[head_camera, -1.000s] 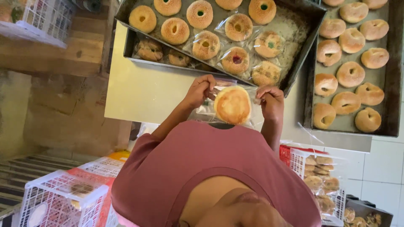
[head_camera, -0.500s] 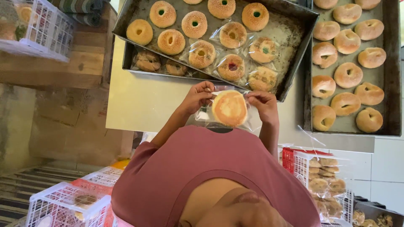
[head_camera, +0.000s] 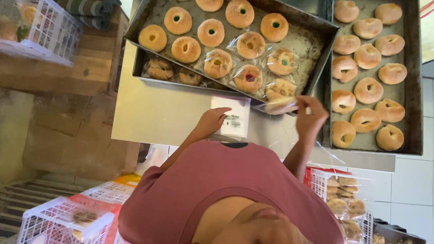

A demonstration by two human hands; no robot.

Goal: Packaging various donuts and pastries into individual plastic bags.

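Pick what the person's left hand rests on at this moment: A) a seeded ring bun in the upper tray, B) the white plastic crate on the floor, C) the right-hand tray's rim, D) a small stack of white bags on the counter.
D: the left hand lies on the stack of white bags on the counter, apart from both trays.

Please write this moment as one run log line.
left hand: on bag stack | right hand: holds bagged bun | beside front tray

Left hand (head_camera: 212,122) rested on flat bag stack (head_camera: 233,117) on counter (head_camera: 158,113); right hand (head_camera: 309,117) gripped wrapped bun (head_camera: 280,105) at tray (head_camera: 316,49) edge.
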